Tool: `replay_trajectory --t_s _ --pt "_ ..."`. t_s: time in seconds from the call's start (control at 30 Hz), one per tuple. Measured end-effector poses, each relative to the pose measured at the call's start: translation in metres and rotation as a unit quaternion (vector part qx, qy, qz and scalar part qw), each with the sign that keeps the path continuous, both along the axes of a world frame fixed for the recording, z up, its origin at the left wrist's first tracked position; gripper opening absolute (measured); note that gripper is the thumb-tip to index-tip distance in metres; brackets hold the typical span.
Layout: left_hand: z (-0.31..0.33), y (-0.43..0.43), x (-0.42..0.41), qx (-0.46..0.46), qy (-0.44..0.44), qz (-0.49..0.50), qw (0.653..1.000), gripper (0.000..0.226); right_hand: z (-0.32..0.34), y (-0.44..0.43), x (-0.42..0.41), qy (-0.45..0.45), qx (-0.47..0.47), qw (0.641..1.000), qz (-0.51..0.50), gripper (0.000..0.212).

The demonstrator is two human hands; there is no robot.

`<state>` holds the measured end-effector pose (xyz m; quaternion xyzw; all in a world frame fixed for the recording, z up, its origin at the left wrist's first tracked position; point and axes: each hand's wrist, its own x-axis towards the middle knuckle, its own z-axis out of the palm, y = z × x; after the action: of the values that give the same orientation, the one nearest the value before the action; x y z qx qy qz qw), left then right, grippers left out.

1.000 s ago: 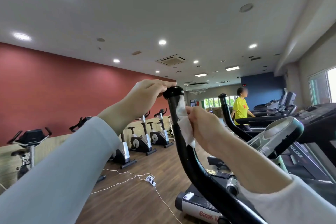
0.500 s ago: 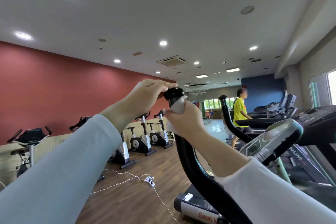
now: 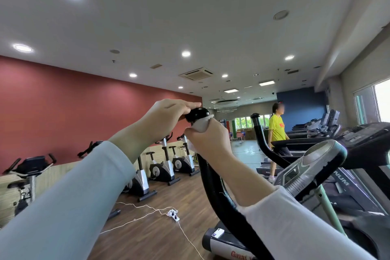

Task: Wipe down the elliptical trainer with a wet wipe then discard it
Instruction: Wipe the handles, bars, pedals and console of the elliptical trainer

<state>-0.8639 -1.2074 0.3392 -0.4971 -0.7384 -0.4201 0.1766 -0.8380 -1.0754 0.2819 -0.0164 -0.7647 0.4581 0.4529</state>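
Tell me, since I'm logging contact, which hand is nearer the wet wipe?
Right. The right hand grips the wet wipe round the handlebar; the left hand holds the end cap just above it.

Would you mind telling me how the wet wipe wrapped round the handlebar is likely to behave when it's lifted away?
Probably floppy: the wet wipe bunches and folds to the handlebar under the right hand. Likely very light, being a thin white sheet. It may cling slightly to the bar if damp, though wetness itself can't be seen.

White wet wipe [image 3: 201,125] wrapped round black elliptical handlebar [image 3: 213,186], just under its rounded top. Grey console [image 3: 310,167] to the right.
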Motion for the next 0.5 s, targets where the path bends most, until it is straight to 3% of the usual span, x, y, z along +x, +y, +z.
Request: replay_trajectory --t_s 0.1,0.2,0.3,0.37,0.43,0.5 --pt "-0.001 0.0 0.001 0.002 0.005 0.009 1.0 0.038 -0.001 -0.002 0.0 0.012 0.018 1.0 -0.015 0.022" --pt "0.001 0.0 0.0 0.001 0.0 0.01 1.0 0.037 0.008 0.003 0.001 -0.05 -0.028 0.995 0.077 0.017" --pt "0.006 -0.001 -0.002 -0.013 -0.011 -0.007 1.0 0.038 0.023 0.014 0.01 -0.187 -0.082 0.943 0.264 0.017" --pt "0.008 -0.001 -0.001 -0.021 -0.013 -0.008 1.0 0.038 0.026 0.02 0.013 -0.223 -0.097 0.911 0.333 0.016" --pt "0.009 -0.002 -0.001 -0.021 -0.015 -0.006 1.0 0.038 0.025 0.019 0.012 -0.212 -0.106 0.913 0.332 0.015" --pt "0.009 -0.002 -0.001 -0.021 -0.019 -0.01 1.0 0.039 0.021 0.013 0.009 -0.168 -0.109 0.94 0.275 0.014"
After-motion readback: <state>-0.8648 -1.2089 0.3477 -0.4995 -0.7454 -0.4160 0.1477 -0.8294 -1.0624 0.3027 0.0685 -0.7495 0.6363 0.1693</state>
